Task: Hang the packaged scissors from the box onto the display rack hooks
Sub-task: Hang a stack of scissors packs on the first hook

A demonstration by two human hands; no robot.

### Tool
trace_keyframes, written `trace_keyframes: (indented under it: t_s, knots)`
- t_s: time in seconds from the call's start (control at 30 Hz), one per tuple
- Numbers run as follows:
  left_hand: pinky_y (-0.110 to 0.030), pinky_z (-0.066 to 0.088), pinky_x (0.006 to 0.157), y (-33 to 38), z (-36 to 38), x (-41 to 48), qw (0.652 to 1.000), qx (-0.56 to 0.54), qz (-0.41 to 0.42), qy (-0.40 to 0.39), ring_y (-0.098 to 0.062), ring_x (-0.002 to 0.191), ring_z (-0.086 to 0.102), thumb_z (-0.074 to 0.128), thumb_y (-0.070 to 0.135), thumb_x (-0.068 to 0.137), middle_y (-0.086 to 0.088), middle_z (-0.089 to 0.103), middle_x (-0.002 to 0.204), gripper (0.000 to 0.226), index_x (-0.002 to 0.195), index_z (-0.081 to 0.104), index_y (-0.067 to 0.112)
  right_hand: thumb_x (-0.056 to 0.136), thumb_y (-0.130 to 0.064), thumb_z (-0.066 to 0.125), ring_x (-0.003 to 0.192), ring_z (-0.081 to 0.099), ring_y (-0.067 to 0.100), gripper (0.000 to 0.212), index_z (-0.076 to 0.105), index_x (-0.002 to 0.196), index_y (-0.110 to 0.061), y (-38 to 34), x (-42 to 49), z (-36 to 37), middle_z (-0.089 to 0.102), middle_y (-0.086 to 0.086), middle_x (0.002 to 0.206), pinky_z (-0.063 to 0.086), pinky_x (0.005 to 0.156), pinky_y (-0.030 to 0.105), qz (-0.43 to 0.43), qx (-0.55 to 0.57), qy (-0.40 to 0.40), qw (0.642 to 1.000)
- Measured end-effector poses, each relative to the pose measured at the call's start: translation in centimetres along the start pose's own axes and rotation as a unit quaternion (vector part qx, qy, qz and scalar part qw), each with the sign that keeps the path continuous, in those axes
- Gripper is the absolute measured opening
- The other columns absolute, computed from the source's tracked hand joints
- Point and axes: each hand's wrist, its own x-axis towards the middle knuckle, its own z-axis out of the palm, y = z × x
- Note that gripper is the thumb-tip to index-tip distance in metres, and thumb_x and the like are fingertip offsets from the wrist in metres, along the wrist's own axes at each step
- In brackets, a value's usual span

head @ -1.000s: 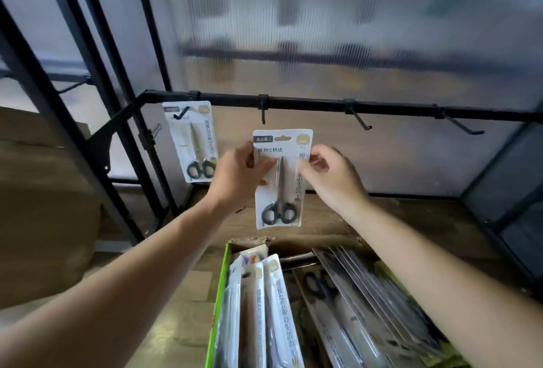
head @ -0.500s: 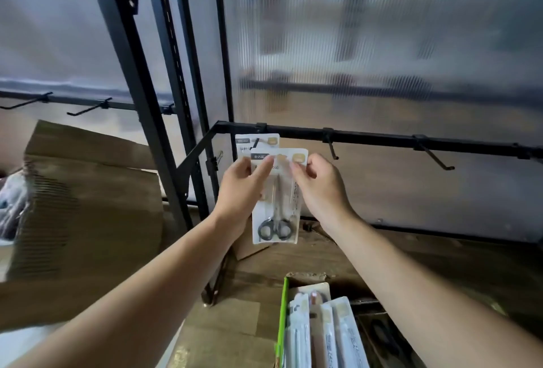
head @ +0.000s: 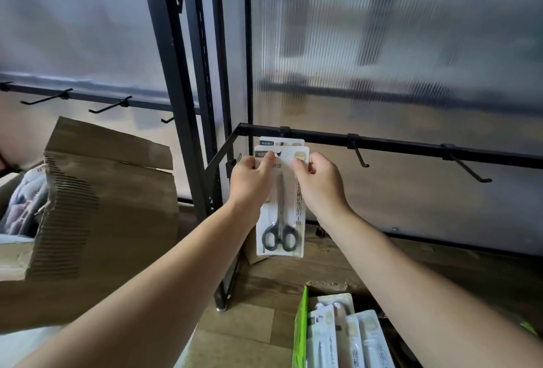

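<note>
Both hands pinch the top corners of a packaged scissors card (head: 281,206), the left hand (head: 252,177) and right hand (head: 318,182) closed on it with thumbs in front, forearms stretched forward and up. The card's hang slot sits at the leftmost hook (head: 281,144) of the black rail (head: 411,144), just above the fingertips, over another hung pack (head: 289,142). Near the right forearm, the box (head: 300,335) holds more packs.

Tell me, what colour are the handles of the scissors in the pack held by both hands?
Black, with silver blades, on the scissors in the white pack; the head view shows it.
</note>
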Motion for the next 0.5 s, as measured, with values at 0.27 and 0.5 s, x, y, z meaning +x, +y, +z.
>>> trace_keyframes:
  t_s: [0.27,0.5]
  knots:
    - [-0.024,0.035,0.051,-0.5,0.3,1.6,1.0,0.003,-0.028,0.001,-0.011,0.057,0.043,0.055,0.04,0.095,-0.002,0.05,0.072,0.037,0.103,0.061,0.004,0.096,-0.024,0.055,0.054,0.035,0.011,0.037,0.038,0.063,-0.018,0.1,0.9,0.9,0.04,-0.008,0.057,0.027,0.052,0.027,0.023,-0.013,0.009,1.0]
    - [-0.025,0.032,0.051,-1.0,0.3,2.9,0.999,0.027,-0.035,-0.007,-0.014,0.056,0.039,0.054,0.037,0.094,-0.005,0.045,0.071,0.031,0.094,0.058,0.006,0.096,-0.026,0.055,0.052,0.033,0.011,0.04,0.036,0.061,-0.019,0.3,1.6,1.6,0.037,-0.008,0.054,0.025,0.05,0.026,0.035,-0.023,0.016,0.999]
